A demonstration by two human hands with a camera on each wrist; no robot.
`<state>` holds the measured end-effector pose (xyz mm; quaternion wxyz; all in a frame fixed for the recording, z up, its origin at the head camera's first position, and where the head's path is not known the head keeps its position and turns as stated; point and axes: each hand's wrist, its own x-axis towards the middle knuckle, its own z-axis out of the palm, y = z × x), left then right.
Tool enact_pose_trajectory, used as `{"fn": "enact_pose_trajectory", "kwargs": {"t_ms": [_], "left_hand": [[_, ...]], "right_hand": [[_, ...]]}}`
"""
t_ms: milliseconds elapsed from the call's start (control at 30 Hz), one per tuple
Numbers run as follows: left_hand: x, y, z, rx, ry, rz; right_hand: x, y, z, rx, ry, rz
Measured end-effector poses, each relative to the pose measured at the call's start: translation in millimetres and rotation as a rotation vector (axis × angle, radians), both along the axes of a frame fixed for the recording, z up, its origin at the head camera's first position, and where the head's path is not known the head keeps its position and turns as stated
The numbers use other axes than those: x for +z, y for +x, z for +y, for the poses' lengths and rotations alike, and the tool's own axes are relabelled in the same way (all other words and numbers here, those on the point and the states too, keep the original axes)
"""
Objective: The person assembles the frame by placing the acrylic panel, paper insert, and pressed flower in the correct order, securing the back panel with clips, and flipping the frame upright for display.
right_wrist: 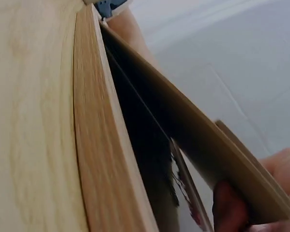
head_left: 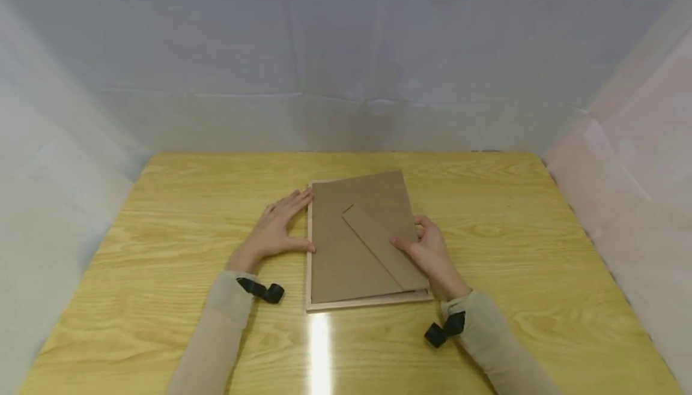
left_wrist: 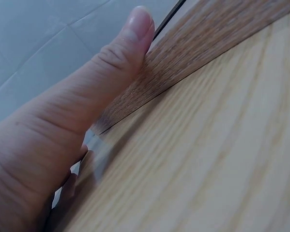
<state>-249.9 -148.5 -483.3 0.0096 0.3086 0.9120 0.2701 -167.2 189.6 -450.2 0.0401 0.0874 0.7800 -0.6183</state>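
A wooden picture frame (head_left: pixel 309 278) lies back side up on the table. Its brown backing board (head_left: pixel 332 257), with a slanting stand flap (head_left: pixel 378 248), sits askew in it. My right hand (head_left: pixel 434 257) pinches the board's right edge, thumb on top and fingers (right_wrist: pixel 229 205) underneath. In the right wrist view that edge of the board (right_wrist: pixel 198 123) is raised off the frame's side (right_wrist: pixel 99 116), leaving a dark gap. With fingers extended, my left hand (head_left: pixel 274 230) rests against the frame's left side; its thumb (left_wrist: pixel 120 53) touches the wood.
The frame is on a light wood-grain table (head_left: pixel 189 203), which reflects a bright streak of light at the front. Pale sheeting (head_left: pixel 346 53) hangs behind the table and on both sides. Black straps (head_left: pixel 262 290) are on the wrists.
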Motion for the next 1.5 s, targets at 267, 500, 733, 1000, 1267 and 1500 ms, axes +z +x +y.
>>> {"fn": "enact_pose_trajectory", "kwargs": {"t_ms": [267, 500, 733, 1000, 1267, 1500], "left_hand": [[-0.4, -0.8, -1.3, 0.006, -0.008, -0.004], [-2.4, -0.5, -0.6, 0.004, -0.011, 0.001], [-3.0, -0.4, -0.4, 0.004, -0.009, 0.008], [-2.3, 0.2, -2.4, 0.004, -0.008, 0.011], [0.1, 1.2, -1.3, 0.013, 0.007, 0.001], [1.2, 2.6, -0.7, 0.013, 0.005, -0.001]], "right_hand": [[4.0, 4.9, 8.3, 0.149, 0.554, 0.204], [1.7, 8.2, 10.6, 0.205, 0.817, 0.331], [-0.8, 9.9, 10.1, 0.199, 0.850, 0.364], [-1.9, 11.5, 7.2, 0.203, 0.822, 0.342], [-2.0, 10.5, 4.2, 0.266, 0.775, 0.303], [-5.6, 1.8, 16.5, 0.338, 0.734, 0.334]]}}
